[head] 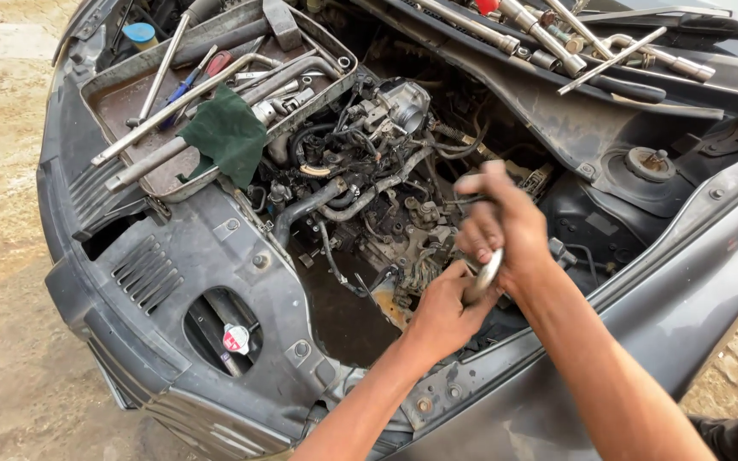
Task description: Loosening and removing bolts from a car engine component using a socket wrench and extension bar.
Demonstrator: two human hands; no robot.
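Observation:
I look down into an open car engine bay [360, 188]. My left hand [442, 312] reaches in low, its fingers closed around a part beside a shiny metal tool [486, 271]. My right hand [501, 226] is blurred just above it and grips the same metal tool, which looks like a wrench or ratchet handle. Both hands meet over the engine's right side, near hoses and brackets. What the tool's tip sits on is hidden by my hands.
A metal tray [130, 94] with wrenches, bars, a screwdriver and a green rag [228, 132] rests on the engine bay's left. More sockets and extension bars [557, 43] lie along the cowl. A radiator cap [235, 339] shows at the front. Dirt ground lies left.

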